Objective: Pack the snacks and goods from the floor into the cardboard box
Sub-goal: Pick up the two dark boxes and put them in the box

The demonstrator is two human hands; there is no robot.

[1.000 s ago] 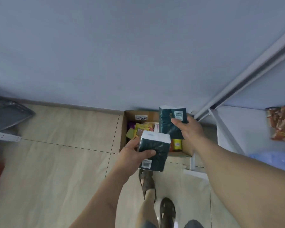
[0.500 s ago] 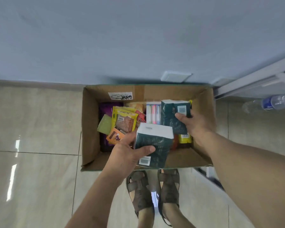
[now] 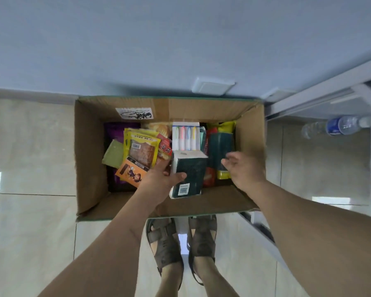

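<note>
Two bare hands reach down into an open cardboard box (image 3: 90, 159) that stands on a tiled floor against a pale wall, seen from a camera on the person's head. The left hand (image 3: 159, 179) grips a dark green pack (image 3: 190, 174) with a white top and a barcode near its lower end; the thumb lies across its front face and the fingers wrap behind. The pack is held upright over the middle of the box, just above the goods already inside. It looks like a soft block of wrapped paper tissues, so it is probably light and slightly squashy, with a smooth film that could slip; a grip across the broad faces near the middle, as here, seems the safest hold.

The right hand (image 3: 242, 170) holds nothing. Its fingers are spread and loosely bent, hovering over a second dark green pack (image 3: 220, 146) that lies in the right part of the box; whether the fingertips touch it cannot be told.

Inside the box, on the left, lie yellow and orange snack packets (image 3: 140, 148) over a purple bag (image 3: 116, 129), and in the middle stands a white pack of coloured pens (image 3: 185, 136). Both forearms come in from the bottom of the view, angled inward toward the box. A clear water bottle (image 3: 338, 125) lies on the floor to the right, well apart from the box
</note>
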